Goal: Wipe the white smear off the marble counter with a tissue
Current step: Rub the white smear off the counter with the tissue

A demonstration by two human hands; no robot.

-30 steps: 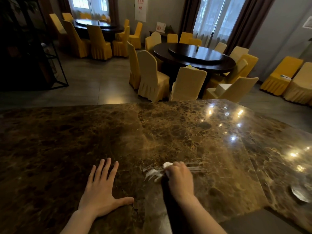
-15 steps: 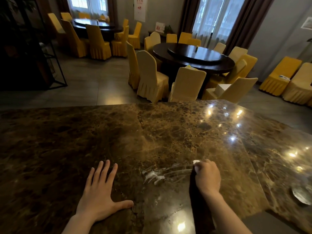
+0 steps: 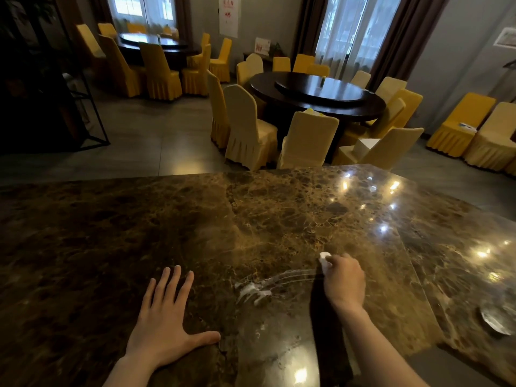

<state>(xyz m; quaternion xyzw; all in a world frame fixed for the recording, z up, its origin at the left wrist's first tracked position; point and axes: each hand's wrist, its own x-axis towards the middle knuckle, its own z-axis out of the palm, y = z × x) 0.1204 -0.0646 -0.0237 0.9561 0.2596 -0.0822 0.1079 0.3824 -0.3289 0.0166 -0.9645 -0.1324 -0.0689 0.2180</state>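
A white smear [image 3: 255,289] lies on the brown marble counter [image 3: 139,233], with thin streaks trailing right from it. My right hand [image 3: 344,280] is closed on a small white tissue [image 3: 324,259] and presses it to the counter at the right end of the streaks. Only a corner of the tissue shows past my knuckles. My left hand [image 3: 164,322] rests flat on the counter, fingers spread, to the left of the smear and apart from it.
A shallow glass dish [image 3: 495,319] sits near the counter's right edge. Beyond the counter's far edge stand yellow-covered chairs [image 3: 245,127] around a dark round table [image 3: 321,93]. A black metal shelf [image 3: 50,101] stands at the left.
My right hand has slid the tissue from the smear to the right, leaving thin white streaks behind it. The left hand has stayed flat in place.
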